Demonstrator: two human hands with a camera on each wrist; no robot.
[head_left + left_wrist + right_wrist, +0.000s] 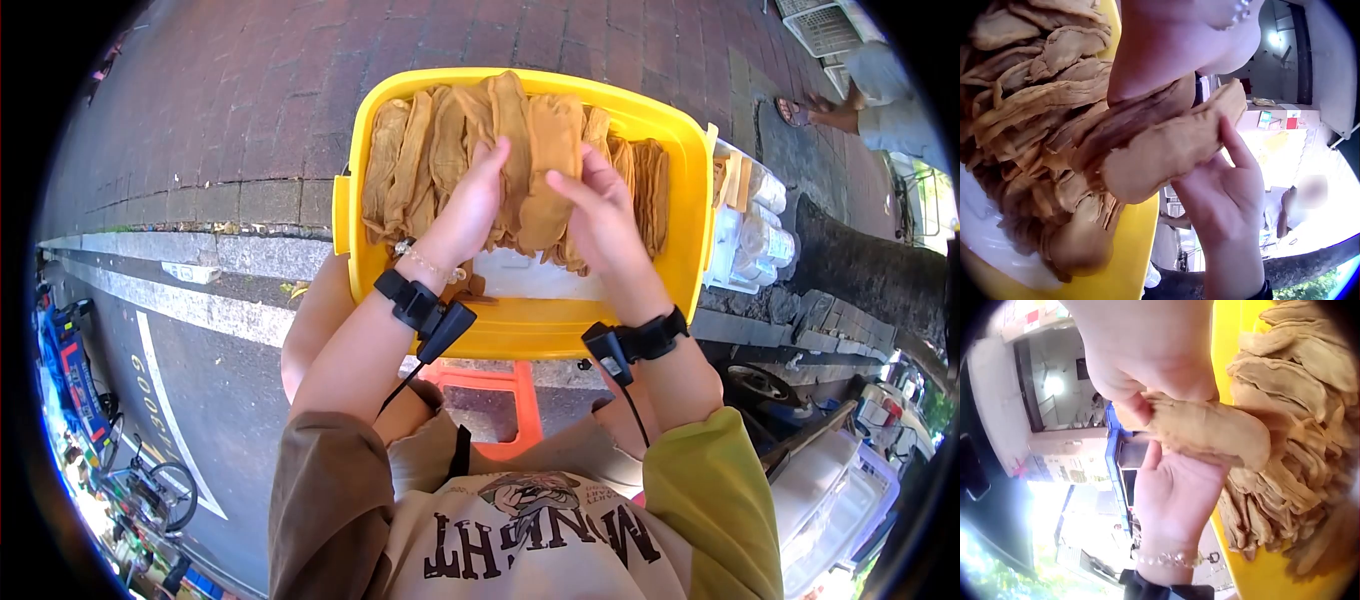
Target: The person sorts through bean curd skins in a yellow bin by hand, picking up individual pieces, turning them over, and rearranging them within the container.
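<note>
Long, flat, wrinkled tan strips [415, 165], which look like dried or preserved vegetable, lie in rows in a yellow tub [460, 330]. My right hand [605, 220] pinches one broad pale strip [553, 130], thumb on top and fingers behind, above the others. Left of it, my left hand [468, 205] holds a narrower strip [508, 110] with the thumb along its face. In the left wrist view this darker strip [1141, 119] overlaps the broad one [1160, 156]. The left fingers are mostly hidden behind the strips.
White tub bottom [540, 280] shows at the near side. A crate of clear plastic jars [765, 240] stands to the right, by a tree trunk [850, 255]. An orange stool [525, 400] is below the tub. Another person's foot [795, 110] is at the upper right.
</note>
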